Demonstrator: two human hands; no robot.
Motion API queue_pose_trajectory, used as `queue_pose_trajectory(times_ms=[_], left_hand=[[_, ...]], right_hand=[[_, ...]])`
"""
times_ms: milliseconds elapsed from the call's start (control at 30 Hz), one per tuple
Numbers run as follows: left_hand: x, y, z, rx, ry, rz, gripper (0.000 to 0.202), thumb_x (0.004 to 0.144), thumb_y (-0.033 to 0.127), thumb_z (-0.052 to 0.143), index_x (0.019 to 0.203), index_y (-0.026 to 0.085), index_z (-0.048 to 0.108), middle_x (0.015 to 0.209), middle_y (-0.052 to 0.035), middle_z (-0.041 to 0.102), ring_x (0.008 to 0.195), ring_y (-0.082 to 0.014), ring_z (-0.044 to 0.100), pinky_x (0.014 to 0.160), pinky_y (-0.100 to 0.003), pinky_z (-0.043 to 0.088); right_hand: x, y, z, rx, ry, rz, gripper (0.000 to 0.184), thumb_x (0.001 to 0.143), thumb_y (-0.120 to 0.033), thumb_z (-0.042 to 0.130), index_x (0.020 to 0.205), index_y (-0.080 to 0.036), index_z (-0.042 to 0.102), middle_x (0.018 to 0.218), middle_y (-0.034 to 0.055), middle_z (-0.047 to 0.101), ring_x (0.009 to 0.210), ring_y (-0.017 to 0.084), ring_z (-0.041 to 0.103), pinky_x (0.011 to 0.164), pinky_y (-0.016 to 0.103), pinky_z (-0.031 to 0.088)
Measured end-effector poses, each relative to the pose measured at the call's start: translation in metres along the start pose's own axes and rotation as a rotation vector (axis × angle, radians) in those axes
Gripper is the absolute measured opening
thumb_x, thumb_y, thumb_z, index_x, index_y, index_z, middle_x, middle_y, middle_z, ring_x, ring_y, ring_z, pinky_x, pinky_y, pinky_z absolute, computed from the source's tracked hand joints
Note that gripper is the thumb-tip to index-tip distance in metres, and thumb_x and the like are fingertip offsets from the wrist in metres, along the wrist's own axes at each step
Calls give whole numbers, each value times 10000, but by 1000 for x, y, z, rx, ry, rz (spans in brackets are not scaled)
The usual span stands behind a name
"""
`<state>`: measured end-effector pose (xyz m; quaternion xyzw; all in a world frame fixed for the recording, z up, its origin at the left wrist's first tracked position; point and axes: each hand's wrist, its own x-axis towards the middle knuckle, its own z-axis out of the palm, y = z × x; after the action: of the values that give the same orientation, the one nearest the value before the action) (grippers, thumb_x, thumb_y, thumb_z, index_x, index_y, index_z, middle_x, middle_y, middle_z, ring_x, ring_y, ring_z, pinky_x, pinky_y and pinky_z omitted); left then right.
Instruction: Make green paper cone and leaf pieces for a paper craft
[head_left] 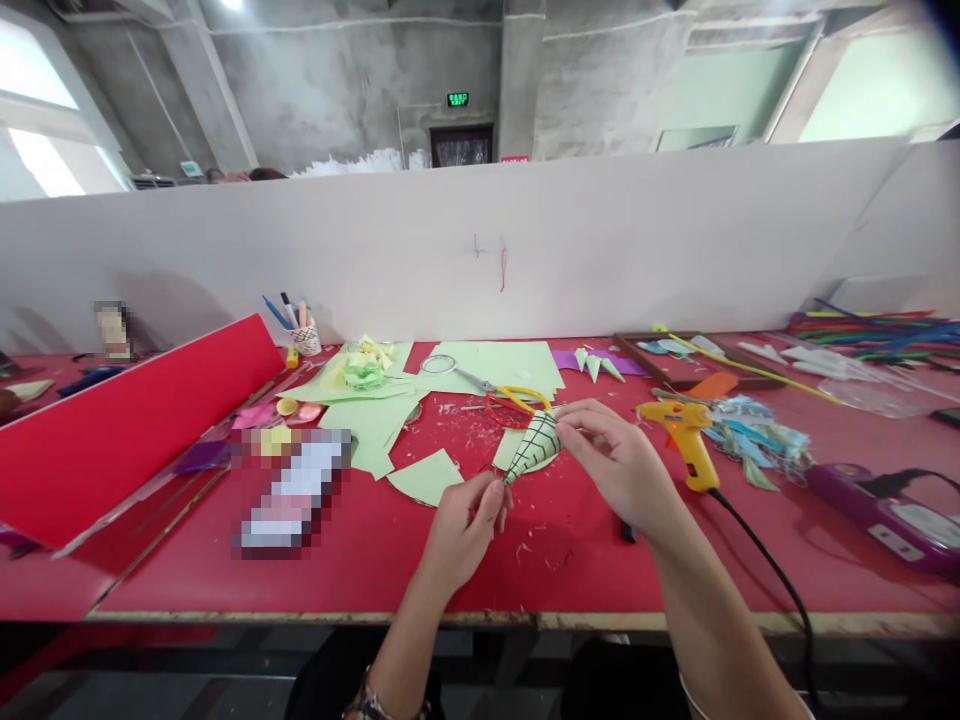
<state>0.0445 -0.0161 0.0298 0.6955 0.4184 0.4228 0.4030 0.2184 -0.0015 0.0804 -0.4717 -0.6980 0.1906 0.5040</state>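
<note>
A light green paper cone (534,447) with a black grid drawn on it is held between both hands above the red table (570,560). My left hand (463,528) pinches the cone's narrow tip. My right hand (619,462) grips the cone's wide end with curled fingers. Bits of paper scrap lie on the table under the hands.
A yellow glue gun (686,436) with a black cord stands right of my right hand. Scissors (491,391) and green paper sheets (495,365) lie behind the cone. A red board (112,435) leans at left, a pen cup (305,338) behind it, pipe cleaners (877,333) at far right.
</note>
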Motion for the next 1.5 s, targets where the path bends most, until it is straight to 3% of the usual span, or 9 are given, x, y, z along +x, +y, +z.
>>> queue_pose_trajectory(times_ms=[467,700,833,1067,1200,1500], left_hand=[[5,0,-8,-244,32,-148,323,819,417,415,636,156,472,450,66,416,400,-55,368,436,-164,313],[4,-1,-36,-167,344,-180,291,797,408,465,658,155,500,404,76,392,397,-45,330,423,-148,270],[2,-1,-44,-162,438,-211,302,803,419,458,663,156,507,380,77,368,385,-44,298,409,-150,247],[3,-2,-40,-143,425,-194,331,804,426,444,645,147,524,382,66,363,388,-55,307,405,-157,251],[4,-5,-38,-88,356,-210,314,775,433,474,706,142,570,421,49,434,394,-67,342,406,-166,274],[3,-13,-35,241,280,-224,326,761,462,455,708,187,622,486,20,582,430,-104,443,428,-182,312]], right_hand=[[0,2,-3,-9,21,-43,80,776,-246,517,745,-197,574,830,31,575,797,152,554,687,269,463],[0,8,-5,-69,21,-9,88,772,-247,509,777,-196,581,814,29,580,729,141,560,678,277,470],[0,12,-1,-138,-49,5,119,776,-270,491,761,-198,585,799,33,593,720,150,566,682,292,465],[1,14,1,-200,-146,5,135,775,-270,468,746,-200,579,784,23,615,732,152,571,683,274,448],[0,13,1,-242,-208,31,129,773,-252,458,726,-206,569,780,12,616,730,151,568,690,277,441],[-2,9,5,-294,-302,60,128,768,-225,440,718,-208,556,787,13,614,729,152,559,667,272,426]])
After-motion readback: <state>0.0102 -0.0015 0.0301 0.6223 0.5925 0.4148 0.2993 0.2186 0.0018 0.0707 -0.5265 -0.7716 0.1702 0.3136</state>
